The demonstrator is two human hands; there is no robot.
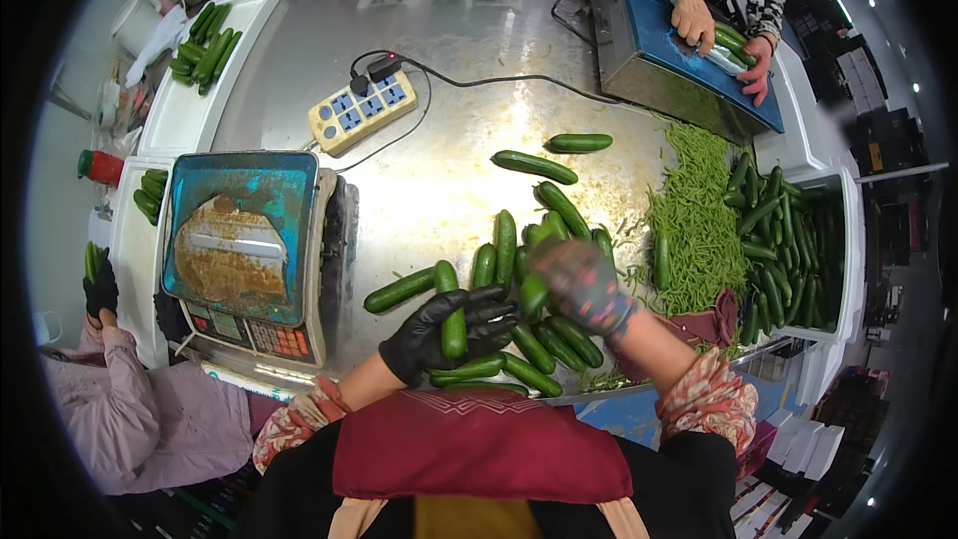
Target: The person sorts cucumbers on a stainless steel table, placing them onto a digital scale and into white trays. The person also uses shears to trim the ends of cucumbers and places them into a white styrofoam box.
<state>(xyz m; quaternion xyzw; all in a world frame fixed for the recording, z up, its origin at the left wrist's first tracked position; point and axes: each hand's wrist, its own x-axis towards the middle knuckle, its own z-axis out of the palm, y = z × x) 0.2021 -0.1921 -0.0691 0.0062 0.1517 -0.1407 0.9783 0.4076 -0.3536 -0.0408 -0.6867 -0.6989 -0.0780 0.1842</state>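
My left hand (449, 329), in a black glove, is turned palm up with a cucumber (453, 333) lying across it. Its fingers stretch to the right, under the cucumber. My right hand (576, 281), in a patterned glove, is blurred over the cucumber pile. A blurred cucumber (533, 298) pokes out from its fingers, which seem closed around it. Loose cucumbers (561, 344) lie around both hands on the steel table (426, 202). Another cucumber (400, 290) rests left of my left hand, and two more lie farther up the table.
At left stands a weighing scale (239, 239); beyond it is a power strip (363, 112) with cables. Green beans (696, 217) and a foam box (849, 262) of cucumbers are at right. A co-worker's hands (692, 22) handle cucumbers on a blue-topped machine (651, 22). Other workers flank the table.
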